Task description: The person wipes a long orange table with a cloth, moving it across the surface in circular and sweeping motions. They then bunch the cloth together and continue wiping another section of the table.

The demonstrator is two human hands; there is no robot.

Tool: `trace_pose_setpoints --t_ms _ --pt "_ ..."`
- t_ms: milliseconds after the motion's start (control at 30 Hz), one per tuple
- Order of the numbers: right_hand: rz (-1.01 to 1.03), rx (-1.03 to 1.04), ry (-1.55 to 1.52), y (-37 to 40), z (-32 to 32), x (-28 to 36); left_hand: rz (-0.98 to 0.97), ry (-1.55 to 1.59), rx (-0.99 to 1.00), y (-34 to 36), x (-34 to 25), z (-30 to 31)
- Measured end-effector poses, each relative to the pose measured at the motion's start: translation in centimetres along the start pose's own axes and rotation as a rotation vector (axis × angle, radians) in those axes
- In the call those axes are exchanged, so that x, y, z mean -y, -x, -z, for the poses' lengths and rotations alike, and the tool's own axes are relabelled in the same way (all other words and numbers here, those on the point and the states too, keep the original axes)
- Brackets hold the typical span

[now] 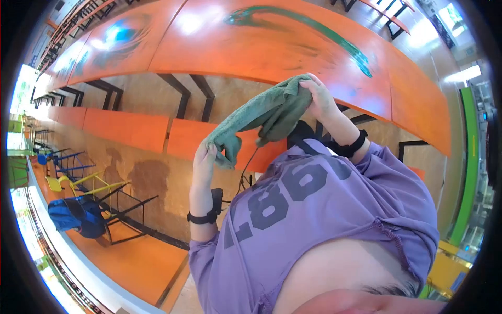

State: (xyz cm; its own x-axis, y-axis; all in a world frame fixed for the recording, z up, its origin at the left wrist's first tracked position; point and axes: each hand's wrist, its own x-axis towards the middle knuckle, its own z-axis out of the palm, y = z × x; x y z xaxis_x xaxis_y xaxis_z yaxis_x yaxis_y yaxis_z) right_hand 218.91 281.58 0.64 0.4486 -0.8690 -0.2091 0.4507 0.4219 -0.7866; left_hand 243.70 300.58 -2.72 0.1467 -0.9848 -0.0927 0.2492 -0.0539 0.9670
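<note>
"Arranging the green cloth (251, 112) seems the present step, yes?"

"Yes, I judge so. The left hand (204, 163) and the right hand (321, 99) are apart, each pinching one end; the cloth is bunched between them, before the orange surface (188, 52)."

"And next?"

"Even grip is needed, I think. Both forearms reach forward, the right one farther."

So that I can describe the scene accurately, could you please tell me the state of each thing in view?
Green cloth: raised, crumpled, partly hanging
Left hand: gripping one end of the cloth
Right hand: gripping the other end
Orange tabletop: shiny, with a curved green streak
Black wristbands: worn, one on each wrist
Blue bundle: slumped against a chair frame
</note>
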Motion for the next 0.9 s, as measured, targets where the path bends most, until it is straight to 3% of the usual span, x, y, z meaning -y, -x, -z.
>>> trace_pose_setpoints --t_ms 67,200,267,333,367,433,467,567,667,800,900 --pt "0.101 -0.051 0.097 -1.5 1.4 2.5 -0.001 0.015 -0.097 -4.2 1.1 0.2" --pt "0.343 -0.020 0.396 -5.3 7.0 8.8 -0.061 -0.008 -0.037 -12.9 -0.1 -3.2" --pt "0.367 -0.028 0.485 -8.7 10.1 11.5 -0.044 -0.055 0.011 -18.5 -1.2 -5.4" --pt "0.350 -0.054 0.554 -13.6 14.3 13.0 -0.053 -0.171 -0.084 -25.1 -0.1 -7.3" --pt "0.252 -0.108 0.829 -15.7 16.8 13.5 -0.063 -0.247 -0.151 -28.2 0.4 -8.4" --pt "0.387 -0.215 1.204 -17.7 20.6 13.2 -0.065 -0.343 -0.306 -33.2 4.0 -9.2" --pt "0.452 -0.268 1.393 -18.4 22.0 13.1 -0.177 -0.688 -0.254 -35.1 6.0 -8.3" --pt "0.300 -0.113 1.549 -18.0 25.7 12.1 -0.127 -0.982 0.097 -37.5 6.9 -10.8" --pt "0.063 0.053 1.556 -17.5 25.8 10.0 -0.073 -1.365 0.269 -38.7 8.3 -13.3" --pt "-0.061 0.200 1.677 -16.8 25.4 7.7 0.268 -1.629 0.522 -39.7 11.0 -14.1" --pt "-0.008 0.221 1.794 -17.0 26.5 5.4 0.307 -1.625 0.570 -40.0 12.3 -13.6"
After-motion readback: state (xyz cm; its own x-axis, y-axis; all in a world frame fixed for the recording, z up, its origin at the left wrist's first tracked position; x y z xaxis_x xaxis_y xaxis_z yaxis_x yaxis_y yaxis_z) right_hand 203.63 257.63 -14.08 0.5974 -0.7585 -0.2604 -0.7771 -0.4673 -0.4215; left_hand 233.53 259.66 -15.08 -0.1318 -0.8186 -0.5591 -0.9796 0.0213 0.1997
